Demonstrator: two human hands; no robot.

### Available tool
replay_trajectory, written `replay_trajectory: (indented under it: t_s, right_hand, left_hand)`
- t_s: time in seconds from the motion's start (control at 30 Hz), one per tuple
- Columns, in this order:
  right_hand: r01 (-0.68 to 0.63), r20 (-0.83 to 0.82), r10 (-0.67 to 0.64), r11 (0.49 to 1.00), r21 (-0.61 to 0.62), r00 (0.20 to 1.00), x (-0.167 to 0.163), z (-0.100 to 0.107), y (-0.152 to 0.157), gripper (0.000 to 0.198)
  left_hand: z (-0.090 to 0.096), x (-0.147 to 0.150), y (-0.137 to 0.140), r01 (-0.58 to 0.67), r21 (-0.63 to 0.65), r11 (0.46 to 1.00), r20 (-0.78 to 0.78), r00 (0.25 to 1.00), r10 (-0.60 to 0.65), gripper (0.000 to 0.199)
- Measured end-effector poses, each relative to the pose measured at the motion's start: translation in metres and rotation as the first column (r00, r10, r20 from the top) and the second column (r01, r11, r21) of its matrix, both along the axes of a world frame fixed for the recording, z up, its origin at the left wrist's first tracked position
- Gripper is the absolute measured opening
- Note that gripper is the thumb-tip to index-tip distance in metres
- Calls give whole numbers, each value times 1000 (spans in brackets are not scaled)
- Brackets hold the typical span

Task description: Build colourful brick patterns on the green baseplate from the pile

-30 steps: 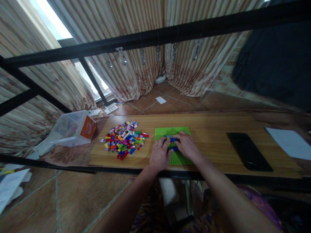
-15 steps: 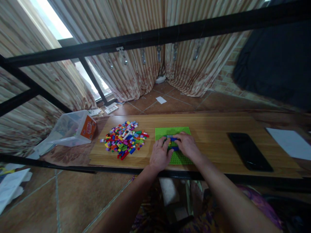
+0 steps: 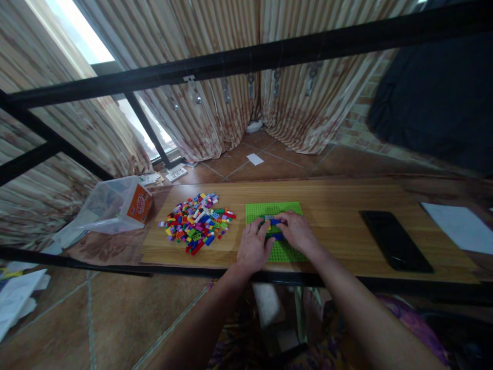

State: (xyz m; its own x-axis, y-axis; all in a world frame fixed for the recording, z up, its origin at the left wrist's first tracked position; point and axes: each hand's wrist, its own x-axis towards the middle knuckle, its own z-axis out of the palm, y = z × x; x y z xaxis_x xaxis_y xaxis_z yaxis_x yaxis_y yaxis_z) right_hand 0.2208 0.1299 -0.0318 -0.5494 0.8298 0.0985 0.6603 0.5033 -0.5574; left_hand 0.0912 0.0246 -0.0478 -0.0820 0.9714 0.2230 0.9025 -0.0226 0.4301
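Unmoved blue brick (image 3: 275, 222) against right hand (image 3: 296, 229)

Right hand (image 3: 296, 232), very slightly shifted

left hand (image 3: 252, 249): back up, fingers (image 3: 254, 226) bent | right hand (image 3: 296, 231): curled inward | bare forearms (image 3: 341, 285): stretched forward, converging

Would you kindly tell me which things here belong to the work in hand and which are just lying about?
In use:
green studded baseplate
blue bricks, being handled
brick pile, likely supply
clear bin, possibly the bricks' box

Apparently lying about:
black device
white sheet at right
paper on the floor
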Motion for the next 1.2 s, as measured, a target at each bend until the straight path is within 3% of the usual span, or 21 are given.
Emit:
replay_trajectory:
  t_s: [0.33,0.67,0.97,1.2]
  right_hand:
    - [-12,-86,7,998,-57,996,3,-2,3,20]
    - [-21,8,21,1000,3,1000,0,1,1,19]
    - [-108,203,77,983,149,976,-7,3,0,20]
    - [-90,174,68,988,125,982,-10,2,1,20]
  left_hand:
    - [-1,0,0,7,14,1000,20,1000,-7,46]
    - [0,0,0,12,14,1000,11,1000,-12,46]
    - [1,1,-1,13,9,1000,-32,999,-13,47]
    - [1,2,-1,14,0,1000,-72,997,-14,45]
